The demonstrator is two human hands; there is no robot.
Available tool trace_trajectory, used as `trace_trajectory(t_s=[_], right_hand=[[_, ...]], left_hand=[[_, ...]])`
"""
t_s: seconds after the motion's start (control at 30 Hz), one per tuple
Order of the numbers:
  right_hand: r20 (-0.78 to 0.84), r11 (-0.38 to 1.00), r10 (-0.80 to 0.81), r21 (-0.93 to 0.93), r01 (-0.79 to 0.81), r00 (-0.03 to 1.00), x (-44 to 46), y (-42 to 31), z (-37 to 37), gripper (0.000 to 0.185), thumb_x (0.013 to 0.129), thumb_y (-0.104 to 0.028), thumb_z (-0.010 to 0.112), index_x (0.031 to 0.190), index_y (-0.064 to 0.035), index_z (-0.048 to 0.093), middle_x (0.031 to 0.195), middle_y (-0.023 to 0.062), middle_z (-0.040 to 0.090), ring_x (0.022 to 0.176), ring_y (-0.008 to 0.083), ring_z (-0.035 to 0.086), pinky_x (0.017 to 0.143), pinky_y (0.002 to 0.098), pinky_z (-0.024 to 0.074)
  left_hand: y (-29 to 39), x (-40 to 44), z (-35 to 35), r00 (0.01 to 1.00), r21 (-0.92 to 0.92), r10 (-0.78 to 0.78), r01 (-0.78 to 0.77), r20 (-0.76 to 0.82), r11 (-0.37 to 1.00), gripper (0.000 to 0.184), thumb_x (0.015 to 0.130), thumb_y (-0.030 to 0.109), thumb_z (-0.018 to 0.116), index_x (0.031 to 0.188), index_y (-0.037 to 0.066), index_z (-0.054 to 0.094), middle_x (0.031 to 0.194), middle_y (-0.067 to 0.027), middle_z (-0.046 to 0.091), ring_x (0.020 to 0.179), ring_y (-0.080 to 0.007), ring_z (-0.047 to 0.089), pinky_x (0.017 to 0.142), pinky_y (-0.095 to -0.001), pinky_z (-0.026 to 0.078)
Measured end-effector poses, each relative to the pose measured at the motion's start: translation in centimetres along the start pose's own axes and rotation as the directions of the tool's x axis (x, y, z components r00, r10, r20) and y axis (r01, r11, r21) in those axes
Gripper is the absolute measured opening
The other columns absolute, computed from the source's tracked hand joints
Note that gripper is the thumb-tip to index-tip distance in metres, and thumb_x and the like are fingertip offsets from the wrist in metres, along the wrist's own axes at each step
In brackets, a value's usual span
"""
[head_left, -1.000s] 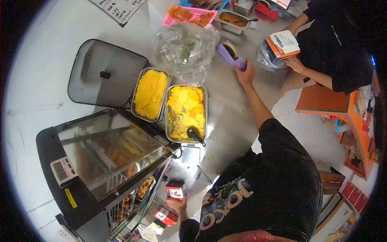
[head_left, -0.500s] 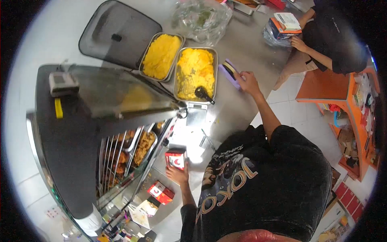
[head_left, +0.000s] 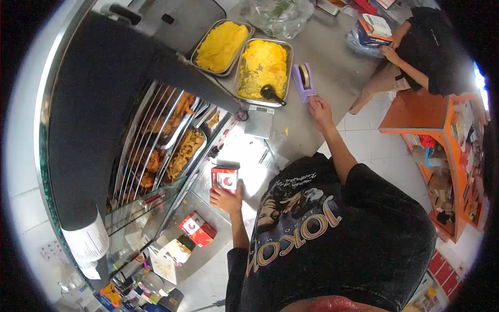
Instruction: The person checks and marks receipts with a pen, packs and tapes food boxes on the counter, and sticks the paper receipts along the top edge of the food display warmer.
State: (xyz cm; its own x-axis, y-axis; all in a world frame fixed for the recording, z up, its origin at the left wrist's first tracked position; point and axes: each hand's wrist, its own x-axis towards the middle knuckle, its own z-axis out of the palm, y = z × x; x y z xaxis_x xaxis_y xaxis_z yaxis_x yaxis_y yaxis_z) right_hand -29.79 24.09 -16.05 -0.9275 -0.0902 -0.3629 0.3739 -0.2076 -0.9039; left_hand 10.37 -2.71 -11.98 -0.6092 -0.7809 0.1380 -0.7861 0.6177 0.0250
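My left hand (head_left: 225, 199) is closed around the lower side of a small red-and-white carton (head_left: 225, 178) on the brightly lit counter. At the near end of a purple tape dispenser (head_left: 302, 86) my right hand (head_left: 320, 112) has its fingers closed, touching that end; whether a strip of tape is between them is too small to tell. The tape roll (head_left: 304, 76) sits in the dispenser. A second red-and-white carton (head_left: 198, 229) lies nearer me, left of my left forearm. Just ahead of the lit patch is a small scale (head_left: 259, 121).
Two metal trays hold yellow food (head_left: 222, 46), one with a black scoop (head_left: 271, 93). To the left, a glass display case (head_left: 156, 200) holds fried food on racks. A co-worker (head_left: 434, 49) handles a box (head_left: 375, 30) at far right. An orange shelf (head_left: 421, 112) stands below.
My right hand has moved from over the dispenser to its near end, and the dispenser has turned more upright in view. My left hand stays on the carton. The view has shifted.
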Motion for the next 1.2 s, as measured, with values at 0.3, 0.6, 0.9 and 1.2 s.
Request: trace_trajectory(t_s=[0.3, 0.6, 0.9, 1.2], right_hand=[[-0.083, 0.543, -0.586, -0.778, 0.315, 0.806, 0.9, 3.2, -1.3, 0.015, 0.085, -0.011, 0.069, 0.082, 0.0030, 0.070, 0.075, 0.0078, 0.067, 0.068, 0.0166, 0.058, 0.066, 0.0344, 0.0490], [0.856, 0.748, 0.201, -0.448, 0.489, 0.477, -18.6, 4.2, 20.4, 0.025, 0.098, -0.016, 0.066, 0.114, 0.0016, 0.073, 0.093, 0.0043, 0.074, 0.083, 0.0088, 0.065, 0.074, 0.0253, 0.0525], [0.908, 0.291, 0.365, -0.322, 0.901, 0.206, -22.7, 12.7, 33.2, 0.013, 0.081, -0.018, 0.074, 0.087, -0.0066, 0.075, 0.081, 0.0141, 0.073, 0.076, 0.0288, 0.072, 0.071, 0.0392, 0.0559], [0.979, 0.266, 0.178, 0.049, 0.963, -0.099, -21.4, 6.4, 29.0, 0.053, 0.081, -0.038, 0.081, 0.125, -0.0127, 0.067, 0.090, 0.0122, 0.074, 0.077, 0.0287, 0.072, 0.072, 0.0419, 0.0556]], left_hand=[[-0.9, 0.8, -2.7, 0.996, -0.234, 0.046, -0.028, 0.072, 0.972, 0.095, 0.069, 0.065, 0.076, 0.136, 0.004, 0.047, 0.127, -0.0243, 0.050, 0.114, -0.0426, 0.049, 0.094, -0.0580, 0.037], [-2.5, 0.3, -1.4, 0.999, -0.465, 0.007, 0.013, 0.042, 0.885, 0.101, 0.053, 0.044, 0.091, 0.134, 0.004, 0.046, 0.131, -0.0188, 0.049, 0.112, -0.0395, 0.050, 0.092, -0.0522, 0.043], [-3.3, -0.8, -0.4, 0.980, -0.650, -0.043, -0.095, -0.194, 0.754, 0.102, 0.053, 0.039, 0.093, 0.135, 0.010, 0.040, 0.133, -0.0276, 0.042, 0.120, -0.0454, 0.048, 0.098, -0.0558, 0.044], [-3.2, -0.7, -0.9, 0.997, -0.611, -0.038, -0.013, -0.070, 0.791, 0.097, 0.052, 0.041, 0.092, 0.129, 0.002, 0.049, 0.139, -0.0286, 0.041, 0.128, -0.0468, 0.042, 0.107, -0.0538, 0.039]])
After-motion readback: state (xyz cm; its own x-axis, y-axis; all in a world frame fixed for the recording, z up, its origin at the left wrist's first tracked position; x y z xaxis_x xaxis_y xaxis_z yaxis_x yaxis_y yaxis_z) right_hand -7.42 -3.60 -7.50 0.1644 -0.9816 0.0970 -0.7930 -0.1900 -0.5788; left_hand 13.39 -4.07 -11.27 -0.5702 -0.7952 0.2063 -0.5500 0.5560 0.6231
